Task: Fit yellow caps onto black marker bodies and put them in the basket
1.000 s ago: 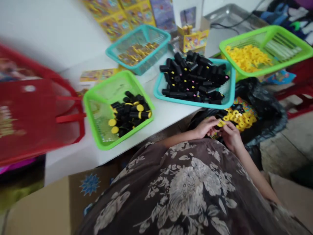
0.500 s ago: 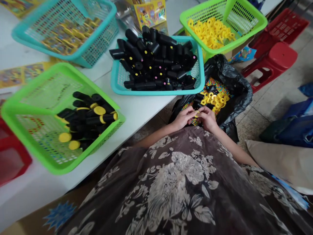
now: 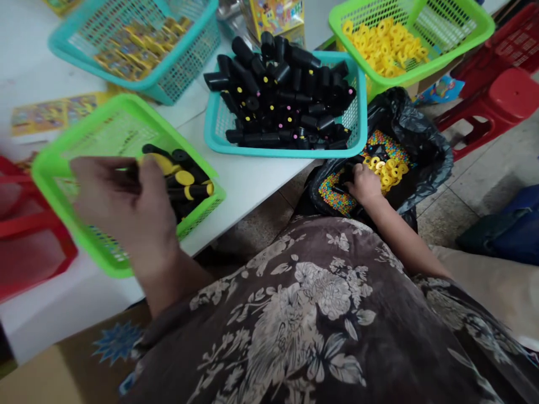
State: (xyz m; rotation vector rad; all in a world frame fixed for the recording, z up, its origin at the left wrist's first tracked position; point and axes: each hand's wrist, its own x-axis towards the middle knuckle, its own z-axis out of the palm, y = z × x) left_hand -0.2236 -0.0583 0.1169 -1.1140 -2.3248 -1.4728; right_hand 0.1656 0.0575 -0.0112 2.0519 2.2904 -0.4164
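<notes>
My left hand is over the near green basket, thumb and fingers curled; a yellow-capped piece shows just beside the thumb, but blur (the price of working remotely) means I can't tell whether they grip it. My right hand reaches into the black bag, fingers bent beside a dark piece, closure hidden from me. Yellow rings lie just past its knuckles, coloured beads before it. I judge the bag sits by the lap for easy reach, while the turquoise basket on the table keeps uncapped black tubes apart.
</notes>
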